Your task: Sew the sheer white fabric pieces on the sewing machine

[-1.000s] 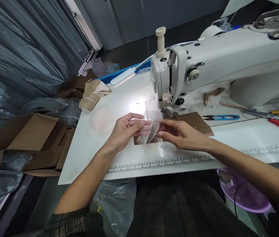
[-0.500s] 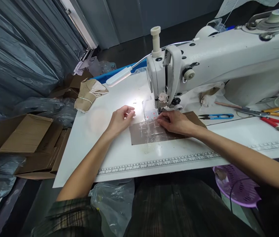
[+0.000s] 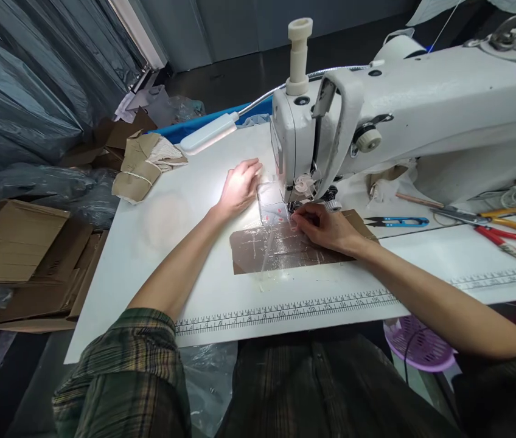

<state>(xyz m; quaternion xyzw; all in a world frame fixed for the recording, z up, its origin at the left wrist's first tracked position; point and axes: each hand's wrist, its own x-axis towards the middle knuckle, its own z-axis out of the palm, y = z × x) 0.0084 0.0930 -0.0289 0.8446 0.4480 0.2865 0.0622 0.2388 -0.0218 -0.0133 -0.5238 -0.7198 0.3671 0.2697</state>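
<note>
Near the desk's far left corner a bundle of brown paper (image 3: 142, 164) is lying. Your left hand (image 3: 240, 185) is resting flat, fingers loose and grasping nothing, beside the sewing machine (image 3: 376, 121), its fingertips touching the far edge of the clear plastic piece (image 3: 271, 210). That piece is lying on the brown panel (image 3: 285, 249) at mid-desk, running under the machine's presser foot. Your right hand (image 3: 324, 225) is pinching its near right edge. Blue snips (image 3: 395, 221) are sitting toward the desk's right edge.
</note>
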